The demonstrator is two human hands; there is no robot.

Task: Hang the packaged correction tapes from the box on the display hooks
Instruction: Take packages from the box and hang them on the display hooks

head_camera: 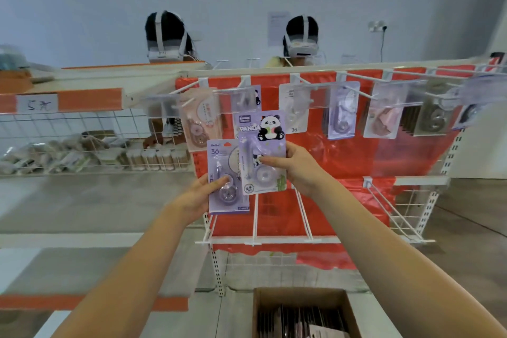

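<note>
Before a red-backed hook rack [356,75], the left hand [201,195] pinches one tape pack [226,175]; the right hand [295,163] pinches a panda pack [260,151].

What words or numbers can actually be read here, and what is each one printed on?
"PANDA": on the panda pack held in the right hand.
"36": on the purple pack held in the left hand; the brand word above it is blurred.
"36": on the white hanging pack.
Shelf price tag: handwritten, unclear.
Wall notice: too small to read.
</note>
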